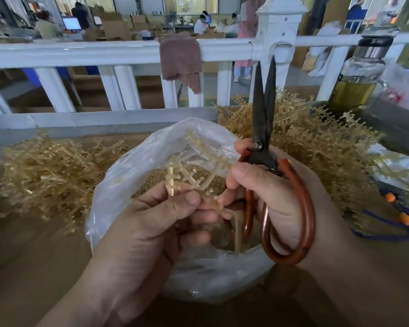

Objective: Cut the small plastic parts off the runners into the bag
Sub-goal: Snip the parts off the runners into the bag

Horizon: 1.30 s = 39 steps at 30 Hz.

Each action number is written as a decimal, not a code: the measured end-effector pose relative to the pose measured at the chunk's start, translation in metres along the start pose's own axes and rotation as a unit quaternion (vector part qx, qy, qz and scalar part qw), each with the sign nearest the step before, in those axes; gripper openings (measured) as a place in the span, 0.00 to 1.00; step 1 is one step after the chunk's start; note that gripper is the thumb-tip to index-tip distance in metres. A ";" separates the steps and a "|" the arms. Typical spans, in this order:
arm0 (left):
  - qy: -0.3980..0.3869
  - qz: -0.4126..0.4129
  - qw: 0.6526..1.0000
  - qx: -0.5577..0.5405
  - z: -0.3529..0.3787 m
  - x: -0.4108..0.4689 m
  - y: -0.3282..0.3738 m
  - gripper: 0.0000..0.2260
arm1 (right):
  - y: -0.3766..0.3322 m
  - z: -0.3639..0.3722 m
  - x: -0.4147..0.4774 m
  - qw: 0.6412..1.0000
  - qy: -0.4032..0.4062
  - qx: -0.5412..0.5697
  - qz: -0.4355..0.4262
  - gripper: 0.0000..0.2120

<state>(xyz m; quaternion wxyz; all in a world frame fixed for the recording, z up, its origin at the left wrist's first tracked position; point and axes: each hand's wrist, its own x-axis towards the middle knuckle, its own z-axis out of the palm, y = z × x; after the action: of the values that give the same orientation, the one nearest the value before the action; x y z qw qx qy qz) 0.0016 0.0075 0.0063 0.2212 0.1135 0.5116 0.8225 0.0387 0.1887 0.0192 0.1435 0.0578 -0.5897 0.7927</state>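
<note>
1. Left hand (pixel 156 223) pinches a pale tan runner (pixel 191 180) between thumb and forefinger, with the other fingers curled beneath. The runner's branched arms stand up over the mouth of the bag (pixel 118 185).
2. Right hand (pixel 276 192) grips the scissors (pixel 261 128), fingers curled through the red-brown handle loops and thumb lying beside the pivot screw. Its forefinger tip touches one arm of the runner.
3. The scissors' dark blades point up and away from the person, parted only a sliver at the tips, with nothing between them.
4. The clear plastic bag sits on the brown table (pixel 33 256) directly under both hands. A layer of small parts (pixel 151 180), tan and grainy, lies in its bottom.
5. Tangled runners are piled on either side of the bag: a left heap (pixel 45 173) and a taller right heap (pixel 316 142) behind the scissors.
6. At far right stands a glass bottle (pixel 357 86) holding yellowish liquid; the marks on its dark cap are too blurred to read.
7. A white railing (pixel 80 53) runs behind the table with a brown cloth (pixel 181 60) draped over its top rail. A blue cord (pixel 397 218) with orange beads lies at the right edge.
</note>
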 end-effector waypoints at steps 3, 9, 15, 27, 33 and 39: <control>0.050 0.066 0.997 -0.004 -0.002 0.002 0.003 0.11 | -0.002 -0.003 0.001 0.999 0.027 -0.034 -0.016 0.15; 0.105 0.132 0.985 -0.029 -0.004 0.003 0.010 0.05 | -0.015 -0.008 -0.003 0.967 -0.005 -0.246 -0.066 0.19; 0.110 0.149 0.982 -0.040 -0.005 0.005 0.013 0.07 | -0.024 -0.007 -0.008 0.891 -0.097 -0.436 -0.081 0.21; 0.161 0.234 0.959 0.005 -0.016 0.008 0.015 0.05 | -0.036 -0.016 0.001 0.768 -0.167 -0.619 0.012 0.24; 0.174 0.235 0.956 -0.003 -0.015 0.008 0.015 0.07 | -0.036 -0.017 0.003 0.754 -0.182 -0.631 0.031 0.24; 0.164 0.238 0.957 0.007 -0.018 0.010 0.013 0.05 | -0.031 -0.016 0.000 0.738 -0.189 -0.648 0.022 0.27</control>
<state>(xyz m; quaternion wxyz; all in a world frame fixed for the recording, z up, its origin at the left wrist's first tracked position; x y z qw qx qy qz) -0.0176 -0.0067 0.0096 -0.0685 0.0973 0.5044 0.8552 0.0487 0.2121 0.0428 0.0143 0.0862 -0.9769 0.1950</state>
